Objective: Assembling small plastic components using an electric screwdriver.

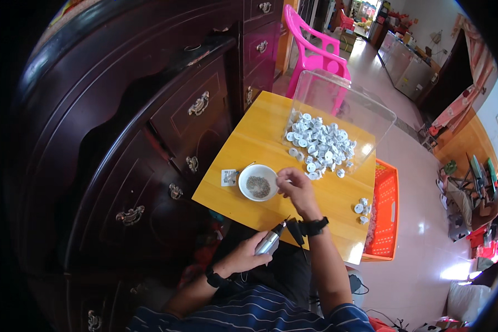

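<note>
- Left hand (242, 255) clenched round a silver electric screwdriver (269, 241), held off the desk (243, 193) edge: rigid, smooth barrel, grip mid-body.
- White bowl (258, 182) of tiny screws: light, spill-prone.
- Right hand (296, 188) pinches something small at the bowl rim; can't tell what.
- White plastic parts (320, 145) piled beyond: light, stiff.

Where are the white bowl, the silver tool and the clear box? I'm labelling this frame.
white bowl (248, 178): head view, left rim.
silver tool (268, 242): head view, barrel in the left hand.
clear box (371, 106): head view, far wall.

1 white bowl (258, 182) | 1 silver pen-like tool (269, 242) | 1 clear box (343, 119) | white discs (320, 145) – dozens, uncountable
</note>
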{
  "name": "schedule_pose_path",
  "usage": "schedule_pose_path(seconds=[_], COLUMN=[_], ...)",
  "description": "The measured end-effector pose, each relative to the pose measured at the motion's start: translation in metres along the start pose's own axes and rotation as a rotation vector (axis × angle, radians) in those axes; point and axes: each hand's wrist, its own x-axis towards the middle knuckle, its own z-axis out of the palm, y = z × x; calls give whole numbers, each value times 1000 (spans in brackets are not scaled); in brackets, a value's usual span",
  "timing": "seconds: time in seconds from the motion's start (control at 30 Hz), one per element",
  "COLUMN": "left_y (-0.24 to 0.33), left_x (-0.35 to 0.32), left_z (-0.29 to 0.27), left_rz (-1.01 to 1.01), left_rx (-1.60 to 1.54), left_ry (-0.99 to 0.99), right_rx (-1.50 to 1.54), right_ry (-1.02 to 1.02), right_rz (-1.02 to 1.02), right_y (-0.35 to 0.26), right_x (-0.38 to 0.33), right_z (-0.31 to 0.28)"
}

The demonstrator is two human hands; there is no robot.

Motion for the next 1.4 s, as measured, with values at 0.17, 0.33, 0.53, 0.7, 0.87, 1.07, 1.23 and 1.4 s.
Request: schedule_pose_path(seconds=[0.17, 0.33, 0.53, 0.7, 0.87, 1.07, 1.23, 1.4], left_y=[7, 11, 16, 8, 10, 10, 8, -1], left_x=[6, 11, 10, 10, 9, 10, 9, 13], left_z=[-3, -1, 4, 6, 6, 3, 2, -2], left_rz=[-18, 11, -32, 94, 57, 17, 43, 139], left_rx=[4, 63, 22, 55, 63, 70, 128, 188], left_ry=[16, 38, 15, 30, 24, 30, 37, 79], right_rx=[200, 436, 636, 712, 693, 671, 619, 567], right_ry=[137, 192, 170, 93, 72, 82, 93, 67], right_rz=[117, 190, 258, 227, 235, 243, 259, 247], right_y=[18, 46, 55, 59, 58, 61, 57, 57], right_x=[-44, -67, -68, -69, -70, -72, -72, -72], right_z=[-42, -57, -48, -45, -43, -41, -37, -37])
